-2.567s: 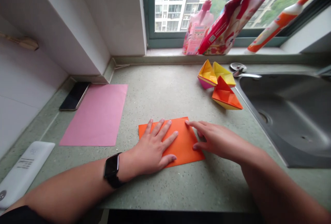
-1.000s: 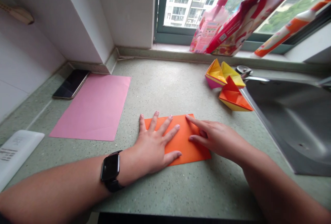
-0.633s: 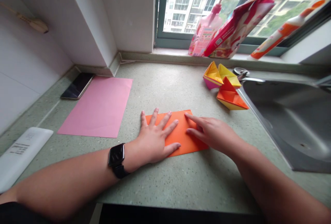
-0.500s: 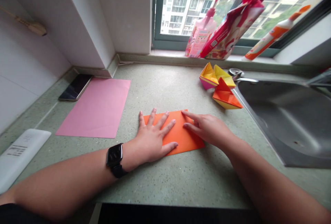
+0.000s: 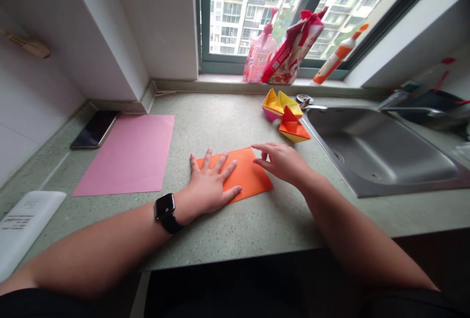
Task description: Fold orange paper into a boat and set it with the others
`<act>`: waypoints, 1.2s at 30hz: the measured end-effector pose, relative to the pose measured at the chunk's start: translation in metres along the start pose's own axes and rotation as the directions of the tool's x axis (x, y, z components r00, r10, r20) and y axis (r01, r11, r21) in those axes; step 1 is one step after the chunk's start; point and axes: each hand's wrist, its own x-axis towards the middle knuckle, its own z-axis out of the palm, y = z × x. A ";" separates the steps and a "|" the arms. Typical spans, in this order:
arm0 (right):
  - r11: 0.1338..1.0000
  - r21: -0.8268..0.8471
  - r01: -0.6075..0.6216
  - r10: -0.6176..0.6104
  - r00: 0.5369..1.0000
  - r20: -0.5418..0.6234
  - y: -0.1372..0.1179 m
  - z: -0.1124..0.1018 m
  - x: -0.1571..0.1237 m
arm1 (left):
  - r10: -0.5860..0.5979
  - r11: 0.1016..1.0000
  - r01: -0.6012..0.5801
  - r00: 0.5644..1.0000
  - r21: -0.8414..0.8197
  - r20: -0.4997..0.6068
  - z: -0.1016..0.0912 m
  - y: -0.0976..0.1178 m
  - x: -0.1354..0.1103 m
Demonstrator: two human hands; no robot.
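Observation:
An orange sheet of paper, seemingly folded, lies flat on the speckled counter. Pressed on its left part is my left hand, fingers spread wide. At the paper's upper right corner is my right hand, index finger stretched out and thumb apart from it, with nothing between them. Whether its fingertip touches the paper I cannot tell. Left of my hands lies a pink sheet of paper. Beyond my right hand stand several folded paper boats, an orange one in front and a yellow one behind.
A steel sink is set into the counter at right. Along the windowsill stand a pink pump bottle, a red bag and an orange-white tube. At left lie a phone and a white flat object.
My right hand has lifted slightly off the paper's upper right corner, its fingers spreading a little. My left hand stays pressed on the sheet. The camera view has turned to the right.

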 end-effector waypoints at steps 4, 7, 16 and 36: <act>1.000 -0.004 0.027 -0.026 0.980 0.198 -0.026 0.003 -0.013 | 0.020 1.000 -0.020 1.000 -0.004 -0.018 0.000 -0.002 0.000; 1.000 -0.014 0.021 -0.014 0.936 0.352 -0.034 0.006 -0.014 | -0.013 1.000 0.012 0.999 0.023 0.052 -0.007 0.002 0.001; 0.982 -0.183 -0.037 0.128 0.847 0.515 -0.012 -0.022 -0.008 | -0.079 0.991 0.059 0.981 0.117 0.177 -0.021 0.010 0.001; 0.980 0.196 0.031 -0.103 0.923 0.370 0.002 -0.002 0.031 | 0.532 0.842 -0.538 0.840 0.032 0.106 -0.013 0.006 0.006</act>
